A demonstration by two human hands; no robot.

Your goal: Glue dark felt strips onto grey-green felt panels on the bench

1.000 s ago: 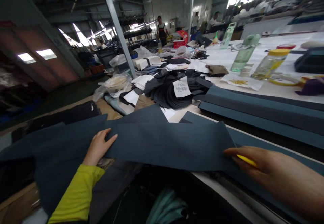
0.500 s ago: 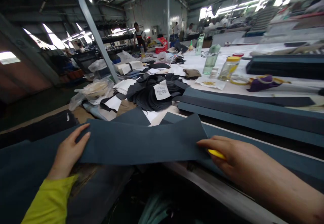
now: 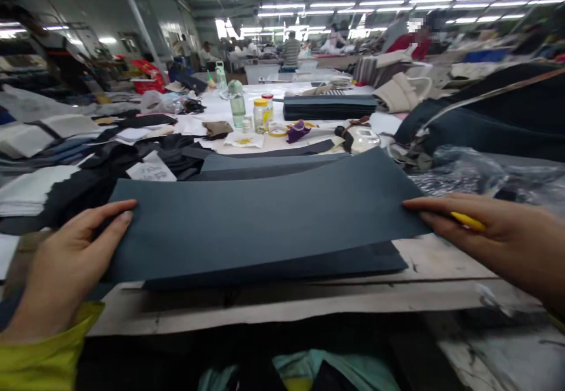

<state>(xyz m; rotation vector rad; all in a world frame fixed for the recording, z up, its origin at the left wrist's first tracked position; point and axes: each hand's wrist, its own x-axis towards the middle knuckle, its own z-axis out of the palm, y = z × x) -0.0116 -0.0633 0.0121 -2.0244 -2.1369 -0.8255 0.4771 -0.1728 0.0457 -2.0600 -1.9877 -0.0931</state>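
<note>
Both hands hold a wide slate-blue fabric panel [image 3: 256,220] up by its ends. My left hand [image 3: 70,261] is shut on the left end, thumb on top. My right hand [image 3: 489,226] pinches the right end and also holds a yellow pencil-like marker [image 3: 468,221], mostly hidden by the fingers. Below the panel's near edge lies a darker fabric sheet [image 3: 282,267], partly covered by the panel. My yellow sleeve [image 3: 39,355] shows at the bottom left.
A scuffed pale board [image 3: 309,300] runs under the fabric. Beyond stand a long white table [image 3: 212,108], bottles, a yellow-lidded jar [image 3: 261,114], stacked dark fabric [image 3: 330,107] and black offcuts [image 3: 150,155]. Plastic sheeting [image 3: 477,173] lies right. Co-workers stand far back.
My view has swung left and levelled. The panel has turned from a slant to lying straight across in front of me, and both hands have moved with it, still holding its ends.
</note>
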